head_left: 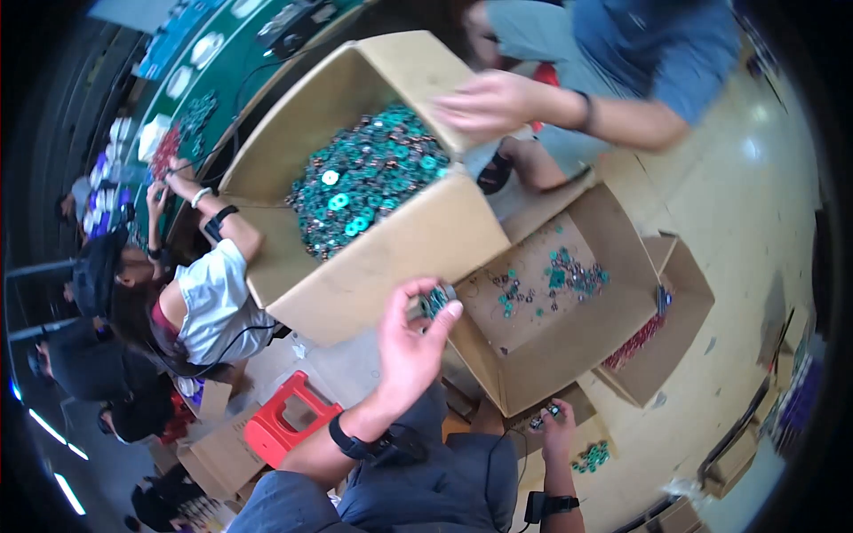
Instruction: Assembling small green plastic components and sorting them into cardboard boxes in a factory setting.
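Though near left hand (407, 345), heap (369, 182) behind cardboard (386, 262)

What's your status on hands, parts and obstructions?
Left hand holding small green parts. Right hand, lower, holding dark-and-green parts. Co-worker's blurred hand by the heaped carton.

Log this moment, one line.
left hand: holding small green metallic parts | right hand: holding similar parts | large brown cardboard box: heaped green ring-shaped parts | second brown cardboard box: scattered parts
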